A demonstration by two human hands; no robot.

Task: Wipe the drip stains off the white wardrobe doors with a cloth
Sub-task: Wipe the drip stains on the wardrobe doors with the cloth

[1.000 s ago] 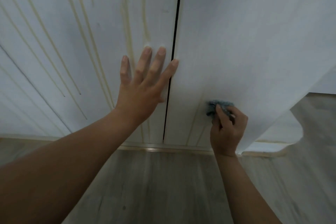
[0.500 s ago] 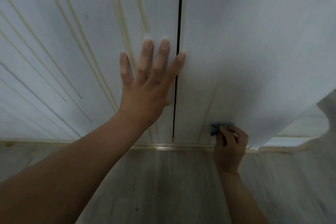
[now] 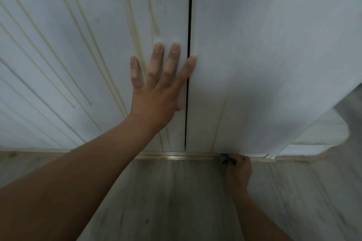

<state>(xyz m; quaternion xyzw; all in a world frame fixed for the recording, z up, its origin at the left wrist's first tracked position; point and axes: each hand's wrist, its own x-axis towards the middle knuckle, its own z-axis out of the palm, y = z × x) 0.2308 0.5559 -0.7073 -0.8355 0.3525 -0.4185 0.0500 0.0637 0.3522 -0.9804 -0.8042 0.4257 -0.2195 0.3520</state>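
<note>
Two white wardrobe doors fill the view, split by a dark vertical gap. The left door carries several long yellowish drip stains. The right door shows one faint streak near its bottom. My left hand presses flat on the left door with straight spread fingers, the forefinger reaching across the gap. My right hand grips a small blue-grey cloth at the bottom edge of the right door, mostly hidden by my fingers.
A brass-coloured floor rail runs under the doors. Grey wood-look flooring lies below. At the right, past the right door's edge, a pale panel shows.
My right hand has slid the cloth straight down the right door, from mid-height to its bottom edge by the rail. My left hand stays pressed on the left door.
</note>
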